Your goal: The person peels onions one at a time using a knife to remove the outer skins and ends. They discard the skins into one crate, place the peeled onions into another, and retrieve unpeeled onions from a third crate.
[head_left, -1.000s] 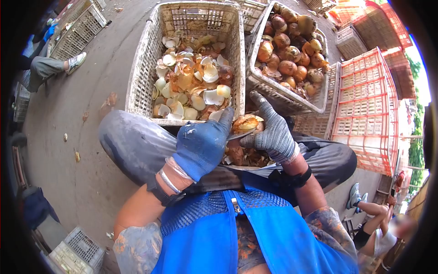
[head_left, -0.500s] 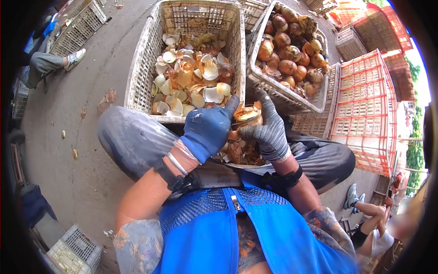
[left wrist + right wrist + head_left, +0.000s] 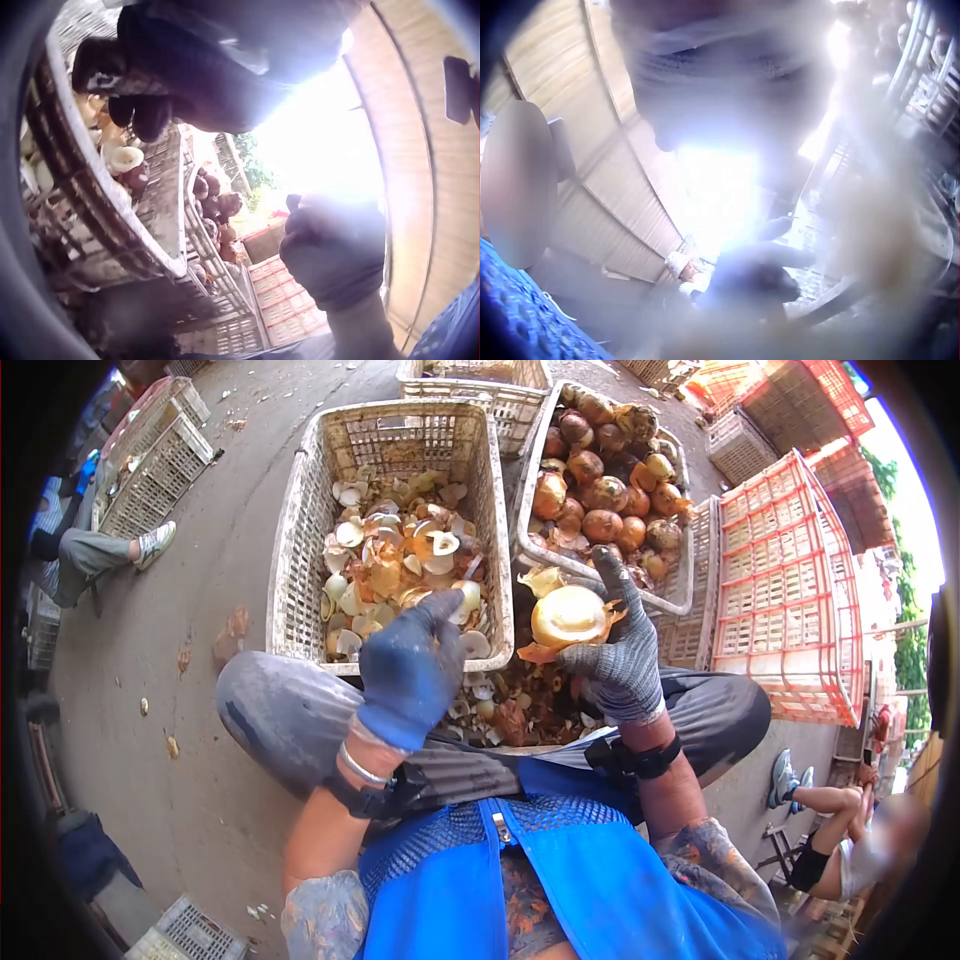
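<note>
My right hand (image 3: pixel 620 660), in a grey knit glove, grips a partly peeled onion (image 3: pixel 568 616) above my lap. The onion's pale cut face points up, and loose brown skin hangs around it. My left hand (image 3: pixel 410 670), in a blue glove, is blurred at the near edge of a white crate (image 3: pixel 288 560) of onion trimmings. Its fingers are curled, as the left wrist view also shows. A thin knife blade (image 3: pixel 829 301) shows dimly beside that hand in the right wrist view; the handle is hidden in the glove.
A crate (image 3: pixel 686 560) of unpeeled onions stands at front right, beside red-netted crates (image 3: pixel 780 580). Skins and scraps (image 3: pixel 515 715) lie between my knees. One seated person (image 3: pixel 840 840) is at right; another person's leg (image 3: pixel 100 552) shows at left.
My left hand has moved left, away from the onion towards the trimmings crate. The onion has turned in my right hand and now shows a broad pale cut face. The head view has shifted.
</note>
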`<control>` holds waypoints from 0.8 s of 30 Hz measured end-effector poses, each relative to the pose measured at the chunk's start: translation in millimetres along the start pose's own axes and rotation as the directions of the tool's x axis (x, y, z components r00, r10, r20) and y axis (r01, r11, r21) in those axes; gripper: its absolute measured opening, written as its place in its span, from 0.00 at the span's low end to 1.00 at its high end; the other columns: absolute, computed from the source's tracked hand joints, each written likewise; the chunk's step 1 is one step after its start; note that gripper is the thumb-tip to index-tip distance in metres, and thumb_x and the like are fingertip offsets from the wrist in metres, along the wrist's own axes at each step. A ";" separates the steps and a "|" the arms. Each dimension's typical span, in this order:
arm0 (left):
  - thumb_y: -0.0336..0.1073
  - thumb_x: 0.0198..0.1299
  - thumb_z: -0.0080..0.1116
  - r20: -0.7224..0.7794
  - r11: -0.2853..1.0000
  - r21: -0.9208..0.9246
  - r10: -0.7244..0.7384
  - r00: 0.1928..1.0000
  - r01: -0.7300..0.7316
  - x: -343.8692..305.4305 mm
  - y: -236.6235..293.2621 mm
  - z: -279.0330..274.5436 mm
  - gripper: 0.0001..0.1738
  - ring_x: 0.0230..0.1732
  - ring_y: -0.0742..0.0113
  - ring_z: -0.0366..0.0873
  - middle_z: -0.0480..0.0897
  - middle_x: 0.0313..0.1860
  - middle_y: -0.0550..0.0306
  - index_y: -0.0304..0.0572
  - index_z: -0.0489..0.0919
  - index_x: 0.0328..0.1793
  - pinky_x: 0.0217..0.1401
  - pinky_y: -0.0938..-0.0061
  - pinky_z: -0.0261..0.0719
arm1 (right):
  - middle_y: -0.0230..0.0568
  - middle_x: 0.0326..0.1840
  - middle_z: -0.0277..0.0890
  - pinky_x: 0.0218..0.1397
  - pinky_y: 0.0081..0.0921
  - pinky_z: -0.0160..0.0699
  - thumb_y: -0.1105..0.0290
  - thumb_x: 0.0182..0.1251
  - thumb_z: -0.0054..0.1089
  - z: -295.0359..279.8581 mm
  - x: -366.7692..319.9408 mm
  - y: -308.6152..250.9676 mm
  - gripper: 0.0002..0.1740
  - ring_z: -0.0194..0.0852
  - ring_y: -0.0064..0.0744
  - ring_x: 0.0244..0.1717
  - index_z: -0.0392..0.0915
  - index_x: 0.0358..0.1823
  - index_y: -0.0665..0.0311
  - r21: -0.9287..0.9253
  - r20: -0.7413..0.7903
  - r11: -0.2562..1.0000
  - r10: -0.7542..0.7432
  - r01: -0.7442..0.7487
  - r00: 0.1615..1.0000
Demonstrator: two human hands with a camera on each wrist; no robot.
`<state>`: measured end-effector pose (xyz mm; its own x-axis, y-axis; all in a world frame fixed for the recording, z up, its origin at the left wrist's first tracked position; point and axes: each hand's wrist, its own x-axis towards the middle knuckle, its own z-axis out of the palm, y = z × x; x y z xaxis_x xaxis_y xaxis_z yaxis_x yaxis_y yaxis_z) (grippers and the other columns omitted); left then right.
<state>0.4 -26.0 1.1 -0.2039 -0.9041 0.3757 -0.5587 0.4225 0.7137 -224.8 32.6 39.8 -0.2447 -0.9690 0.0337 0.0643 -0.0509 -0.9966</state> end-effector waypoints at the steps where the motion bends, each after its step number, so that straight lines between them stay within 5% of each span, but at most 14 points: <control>1: 0.25 0.60 0.63 0.002 0.993 -0.101 0.064 0.998 -0.064 -4.2 6.2 -0.8 0.21 0.35 0.47 0.89 0.89 0.36 0.41 0.42 0.88 0.60 0.41 0.62 0.87 | 0.44 0.66 0.79 0.70 0.33 0.79 0.69 0.40 0.93 1.3 -1.0 -0.1 0.69 0.80 0.32 0.64 0.56 0.84 0.65 0.001 0.010 1.000 -0.007 0.007 1.000; 6: 0.24 0.58 0.66 0.152 0.952 0.004 0.301 0.941 -0.305 -7.2 39.4 -16.4 0.25 0.31 0.50 0.88 0.89 0.38 0.43 0.45 0.87 0.64 0.38 0.59 0.86 | 0.43 0.64 0.80 0.69 0.32 0.80 0.70 0.41 0.92 0.0 -2.5 1.9 0.67 0.80 0.30 0.63 0.57 0.84 0.65 -0.151 0.060 0.986 -0.059 0.067 0.996; 9: 0.24 0.56 0.66 0.260 0.953 0.065 0.270 0.927 -0.296 -4.8 41.7 -19.0 0.29 0.32 0.49 0.88 0.89 0.38 0.43 0.45 0.84 0.67 0.38 0.58 0.86 | 0.42 0.64 0.80 0.68 0.31 0.80 0.70 0.42 0.92 -1.1 -3.2 -3.8 0.65 0.80 0.30 0.63 0.59 0.82 0.66 -0.247 0.115 0.968 -0.009 0.037 0.993; 13: 0.25 0.57 0.66 0.251 0.978 -0.025 0.205 0.946 -0.205 -12.4 28.5 -5.1 0.31 0.36 0.50 0.90 0.89 0.41 0.41 0.42 0.82 0.70 0.42 0.60 0.87 | 0.41 0.66 0.79 0.68 0.30 0.80 0.67 0.43 0.91 5.0 -4.8 -1.3 0.61 0.79 0.30 0.64 0.63 0.79 0.67 0.131 0.100 0.982 0.120 -0.133 0.988; 15: 0.24 0.54 0.62 0.207 0.941 -0.339 0.060 0.977 0.014 -15.9 32.5 7.6 0.31 0.39 0.46 0.90 0.89 0.43 0.39 0.41 0.83 0.68 0.43 0.59 0.88 | 0.40 0.67 0.78 0.69 0.31 0.80 0.66 0.44 0.91 11.7 -7.3 2.6 0.59 0.79 0.31 0.65 0.64 0.78 0.67 0.275 0.086 0.946 0.154 -0.172 0.984; 17: 0.23 0.54 0.62 0.143 0.902 -0.429 0.015 0.990 0.049 -13.1 37.5 10.3 0.31 0.40 0.46 0.90 0.90 0.44 0.40 0.42 0.83 0.68 0.46 0.60 0.88 | 0.44 0.69 0.77 0.69 0.33 0.80 0.62 0.45 0.91 15.7 -8.1 10.6 0.57 0.78 0.34 0.66 0.66 0.77 0.67 -0.215 0.192 0.966 -0.104 0.145 0.976; 18: 0.22 0.54 0.62 0.086 0.852 -0.519 -0.036 0.996 0.076 -11.1 39.1 9.3 0.31 0.42 0.47 0.91 0.90 0.46 0.40 0.43 0.84 0.68 0.48 0.61 0.89 | 0.48 0.68 0.78 0.70 0.35 0.80 0.60 0.44 0.91 11.0 -6.7 8.4 0.57 0.79 0.36 0.65 0.67 0.76 0.67 -0.529 0.246 0.805 -0.156 0.267 0.957; 19: 0.22 0.54 0.62 0.088 0.852 -0.518 -0.037 0.995 0.077 -7.9 40.7 6.6 0.31 0.42 0.47 0.91 0.90 0.46 0.40 0.43 0.84 0.68 0.48 0.61 0.89 | 0.48 0.68 0.78 0.70 0.35 0.80 0.60 0.44 0.91 10.6 -7.4 10.1 0.57 0.79 0.36 0.65 0.67 0.76 0.67 -0.529 0.245 0.806 -0.154 0.266 0.957; 21: 0.21 0.55 0.60 0.057 0.939 -0.332 0.111 0.992 -0.086 -2.5 44.6 1.2 0.29 0.44 0.49 0.91 0.90 0.48 0.43 0.42 0.86 0.65 0.50 0.62 0.89 | 0.51 0.65 0.80 0.70 0.34 0.79 0.59 0.44 0.91 14.5 -8.3 8.3 0.57 0.81 0.37 0.64 0.67 0.75 0.68 -0.413 0.138 0.910 0.037 0.024 0.990; 23: 0.21 0.55 0.60 0.066 0.944 -0.289 0.185 0.980 -0.159 -2.4 45.0 -0.1 0.27 0.44 0.51 0.91 0.90 0.48 0.42 0.41 0.87 0.64 0.49 0.63 0.89 | 0.47 0.59 0.82 0.65 0.35 0.84 0.60 0.47 0.88 12.6 -11.2 -0.2 0.53 0.83 0.38 0.59 0.67 0.74 0.67 -0.507 0.133 0.861 0.039 0.035 0.990; 24: 0.21 0.55 0.60 0.086 0.933 -0.358 0.081 0.993 -0.045 -4.4 45.8 -1.8 0.27 0.43 0.51 0.91 0.90 0.47 0.42 0.42 0.87 0.64 0.48 0.62 0.89 | 0.45 0.57 0.82 0.61 0.36 0.87 0.58 0.50 0.86 9.0 -10.9 3.0 0.51 0.85 0.38 0.56 0.68 0.73 0.66 -0.154 0.137 0.979 0.156 -0.135 0.978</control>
<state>-22.9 -2.6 33.2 -0.3171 -0.8691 0.3796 -0.2241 0.4576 0.8604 -213.2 40.8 37.1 -0.0967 -0.9889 -0.1125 -0.0531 0.1180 -0.9916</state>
